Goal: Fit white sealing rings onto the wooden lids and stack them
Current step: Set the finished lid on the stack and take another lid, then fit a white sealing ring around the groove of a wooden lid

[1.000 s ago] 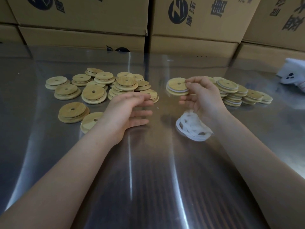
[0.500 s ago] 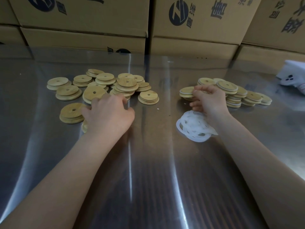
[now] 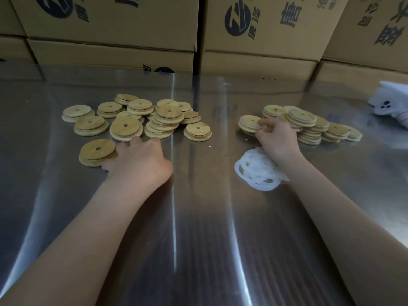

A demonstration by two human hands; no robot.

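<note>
The step in hand looks like stacking. The right hand pinches a round wooden lid with a white ring on its edge, fingertips on top and thumb at the rim. It holds this at the left end of the stacks of ringed wooden lids, far right on the shiny metal table. The left hand lies palm down at the near edge of the pile of bare round wooden lids, fingers bent downward. The palm hides whether they grip a lid. Next, I judge, a bare lid must be lifted and one ring teased from the tangled heap of white sealing rings, which the right wrist partly covers. What lies under the pinched lid is unclear.
</note>
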